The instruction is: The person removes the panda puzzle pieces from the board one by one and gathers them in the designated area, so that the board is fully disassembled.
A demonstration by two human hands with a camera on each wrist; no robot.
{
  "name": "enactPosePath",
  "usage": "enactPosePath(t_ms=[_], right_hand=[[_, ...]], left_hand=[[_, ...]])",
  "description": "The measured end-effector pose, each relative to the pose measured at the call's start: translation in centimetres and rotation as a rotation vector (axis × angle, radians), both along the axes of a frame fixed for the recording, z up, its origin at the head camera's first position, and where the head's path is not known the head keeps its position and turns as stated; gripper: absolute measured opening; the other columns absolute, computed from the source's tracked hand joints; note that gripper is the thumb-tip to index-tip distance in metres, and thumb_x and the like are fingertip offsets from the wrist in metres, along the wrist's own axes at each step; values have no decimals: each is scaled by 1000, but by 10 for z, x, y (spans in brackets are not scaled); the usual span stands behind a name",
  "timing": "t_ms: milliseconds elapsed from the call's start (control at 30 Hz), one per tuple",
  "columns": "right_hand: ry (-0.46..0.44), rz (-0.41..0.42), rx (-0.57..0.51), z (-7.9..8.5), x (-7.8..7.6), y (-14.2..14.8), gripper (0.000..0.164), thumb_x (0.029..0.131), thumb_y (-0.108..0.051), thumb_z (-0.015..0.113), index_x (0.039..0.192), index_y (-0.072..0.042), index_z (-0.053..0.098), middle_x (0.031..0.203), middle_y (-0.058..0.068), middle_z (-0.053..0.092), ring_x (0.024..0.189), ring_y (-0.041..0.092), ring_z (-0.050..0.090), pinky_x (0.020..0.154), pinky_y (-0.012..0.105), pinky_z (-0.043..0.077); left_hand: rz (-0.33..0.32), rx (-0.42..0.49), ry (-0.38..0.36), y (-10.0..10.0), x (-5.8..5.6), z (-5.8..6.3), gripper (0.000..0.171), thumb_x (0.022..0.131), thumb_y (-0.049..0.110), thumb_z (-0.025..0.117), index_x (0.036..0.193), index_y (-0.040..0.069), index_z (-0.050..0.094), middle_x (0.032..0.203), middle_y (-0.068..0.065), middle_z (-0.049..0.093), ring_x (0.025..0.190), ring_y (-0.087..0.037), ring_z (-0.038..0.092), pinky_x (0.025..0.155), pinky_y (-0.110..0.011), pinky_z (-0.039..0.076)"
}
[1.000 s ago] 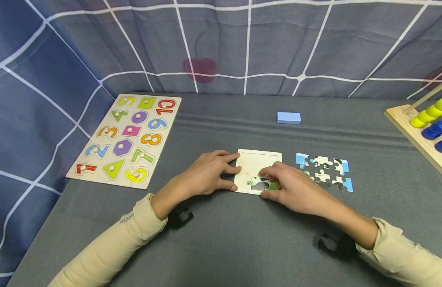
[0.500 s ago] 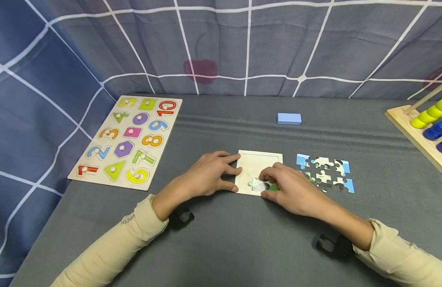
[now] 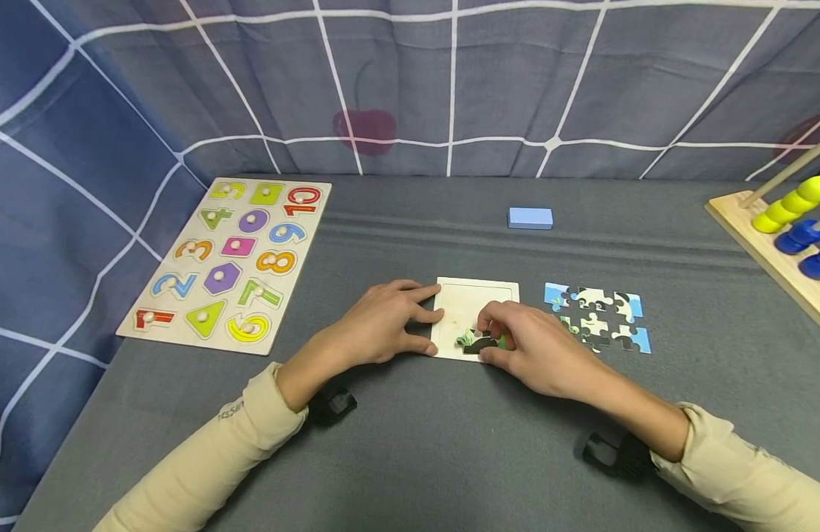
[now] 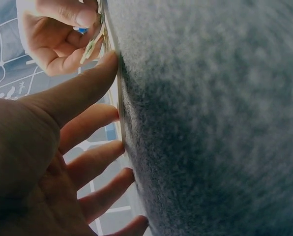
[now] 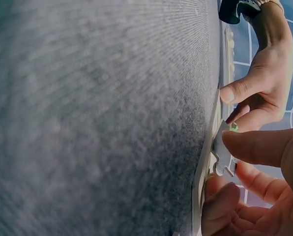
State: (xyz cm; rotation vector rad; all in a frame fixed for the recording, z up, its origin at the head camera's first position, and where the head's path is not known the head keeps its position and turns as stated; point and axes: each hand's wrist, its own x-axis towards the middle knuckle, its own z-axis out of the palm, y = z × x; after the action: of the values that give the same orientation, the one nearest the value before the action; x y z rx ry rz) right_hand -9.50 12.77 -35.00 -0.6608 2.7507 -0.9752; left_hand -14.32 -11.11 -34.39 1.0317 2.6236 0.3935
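Note:
A shallow pale wooden puzzle tray lies flat on the grey cloth between the hands. My left hand has its fingers spread, with fingertips touching the tray's left edge. My right hand pinches a jigsaw piece between thumb and fingers over the tray's near part. That piece stands tilted in the right wrist view, and its printed face shows black, white and green in the head view. A bit of green shows under the right fingers; what it belongs to is hidden. To the right lie several panda-picture jigsaw pieces, partly behind the right hand.
A number-and-shape peg board lies at the left. Farther back sits a blue block. An abacus with a wooden base stands at the right edge. A checked curtain hangs behind the table.
The jigsaw piece in my right hand has changed tilt, its glare gone and its dark print now showing. My left hand stays at the tray's edge. The whole head view has shifted slightly.

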Motion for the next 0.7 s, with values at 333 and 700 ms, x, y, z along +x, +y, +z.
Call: enactPosePath(t_ms=[333,700], right_hand=[[-28,-8,-12,-1,-1,-2,21,84,-3,72,89,-18,60,71,-9,54,63,10,49,60,33,40],[-70,-11,-83,-2,-1,-2,18,86,0,69,93,-16,63,69,-8,54,62,9,51,58,31,42]], left_hand=[[5,-10,-4,0,0,1,53,83,40,78,130,18,68,152,-5,43,137,-30,40,105,-57,34],[5,-13,-12,0,-1,-1,53,83,40,78,130,18,68,153,-5,42,137,-30,40,106,-56,34]])
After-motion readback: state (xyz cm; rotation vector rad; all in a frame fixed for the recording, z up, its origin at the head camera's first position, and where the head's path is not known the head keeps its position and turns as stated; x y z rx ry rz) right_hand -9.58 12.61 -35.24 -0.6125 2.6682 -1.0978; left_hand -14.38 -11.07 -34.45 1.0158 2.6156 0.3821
